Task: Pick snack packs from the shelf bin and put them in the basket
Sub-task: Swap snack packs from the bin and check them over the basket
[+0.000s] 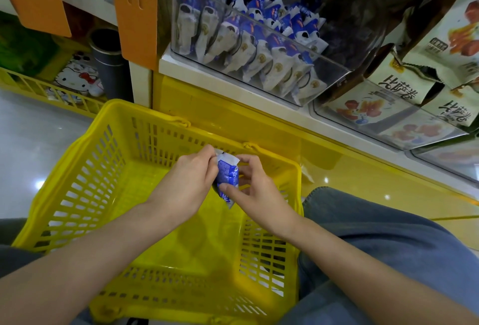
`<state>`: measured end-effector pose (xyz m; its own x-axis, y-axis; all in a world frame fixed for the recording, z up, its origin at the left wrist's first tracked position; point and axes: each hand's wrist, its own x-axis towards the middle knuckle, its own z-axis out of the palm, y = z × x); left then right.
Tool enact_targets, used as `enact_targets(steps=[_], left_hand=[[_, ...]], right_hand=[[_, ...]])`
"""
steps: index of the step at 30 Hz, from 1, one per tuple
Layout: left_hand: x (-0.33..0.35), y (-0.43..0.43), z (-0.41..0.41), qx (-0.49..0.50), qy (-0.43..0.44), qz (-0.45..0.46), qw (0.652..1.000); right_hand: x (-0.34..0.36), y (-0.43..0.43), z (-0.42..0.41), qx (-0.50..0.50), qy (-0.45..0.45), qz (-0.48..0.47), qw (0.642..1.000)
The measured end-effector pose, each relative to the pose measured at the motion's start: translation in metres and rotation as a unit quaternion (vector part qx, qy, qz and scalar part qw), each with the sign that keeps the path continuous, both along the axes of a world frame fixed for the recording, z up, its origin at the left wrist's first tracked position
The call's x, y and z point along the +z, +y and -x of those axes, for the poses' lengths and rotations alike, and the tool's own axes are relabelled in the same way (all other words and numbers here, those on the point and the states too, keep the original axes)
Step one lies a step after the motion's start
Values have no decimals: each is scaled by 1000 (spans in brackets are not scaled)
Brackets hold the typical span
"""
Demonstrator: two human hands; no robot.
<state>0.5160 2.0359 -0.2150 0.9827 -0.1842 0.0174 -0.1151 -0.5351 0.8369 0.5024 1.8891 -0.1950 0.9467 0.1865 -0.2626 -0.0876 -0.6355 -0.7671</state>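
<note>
A yellow shelf base (233,117) with a white ledge runs across the upper half of the view, and on the ledge stands a clear plastic shelf bin (329,75), tilted forward and packed with upright blue-and-white snack packs (248,39). Just to its right a second clear bin (404,127) holds cream pouches printed with red fruit. Below the shelf, on the pale glossy floor, sits a yellow slotted plastic shopping basket (77,158), its long side close against the shelf base. A leg in blue denim (388,247) lies beside the basket's right wall. Orange panels (134,8) hang at the upper left, above a dark cylinder (108,62) and a low yellow crate (39,86). Both forearms reach in over the basket. The left hand (189,182) pinches the upper edge of one small blue-and-white snack pack (228,177), while the right hand (256,189) grips it lower down, thumb on the front and fingers curled behind. The pack hangs upright between the two hands, above the basket's middle and clear of its floor.
</note>
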Motion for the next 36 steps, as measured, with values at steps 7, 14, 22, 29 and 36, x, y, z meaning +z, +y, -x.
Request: enact_targets(steps=[7,14,22,29,36], left_hand=[[0,-5,3,-20,29,20,999],[0,-7,-6,37,159,196,967],[16,-15,-8,16,286,360,888],[15,-13,-13,-3,257,368,894],[42,0,-34,-39,175,426,887]], right_hand=[[-1,2,-3,-92,76,-135,984],[5,4,-6,-35,62,-161,984],[12,2,-7,-76,-15,-79,994],[23,-4,-14,-77,-23,-53,995],[65,4,-32,-91,-143,-68,983]])
